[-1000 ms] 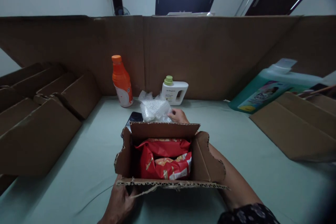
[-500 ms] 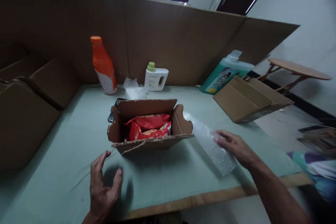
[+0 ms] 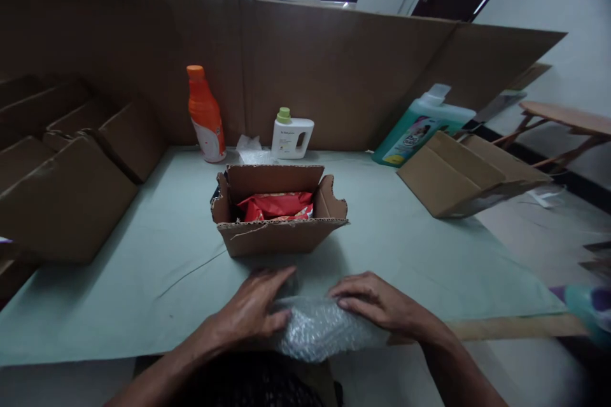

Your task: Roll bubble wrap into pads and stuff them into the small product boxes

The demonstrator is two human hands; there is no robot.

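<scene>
A sheet of clear bubble wrap [image 3: 317, 331] hangs over the table's near edge, in front of me. My right hand [image 3: 377, 302] pinches its upper right part between thumb and fingers. At the wrap's left end is my left hand [image 3: 258, 305], thumb and fingers spread apart, with the thumb touching the wrap. Just beyond both hands stands an open cardboard box [image 3: 279, 238], its flaps raised. Red snack packets [image 3: 279, 203] lie inside it, their lower parts hidden by the front wall.
Along the cardboard screen [image 3: 334, 70] stand an orange bottle [image 3: 206, 111], a white bottle [image 3: 292, 138] with a green cap, and a leaning teal bottle [image 3: 420, 127]. A tilted carton [image 3: 453, 172] is at right. Larger cardboard boxes [image 3: 71, 197] line the left side.
My right hand has brought the bubble wrap from beside the box to the table's near edge. My left hand has moved right to meet it. The view has shifted slightly.
</scene>
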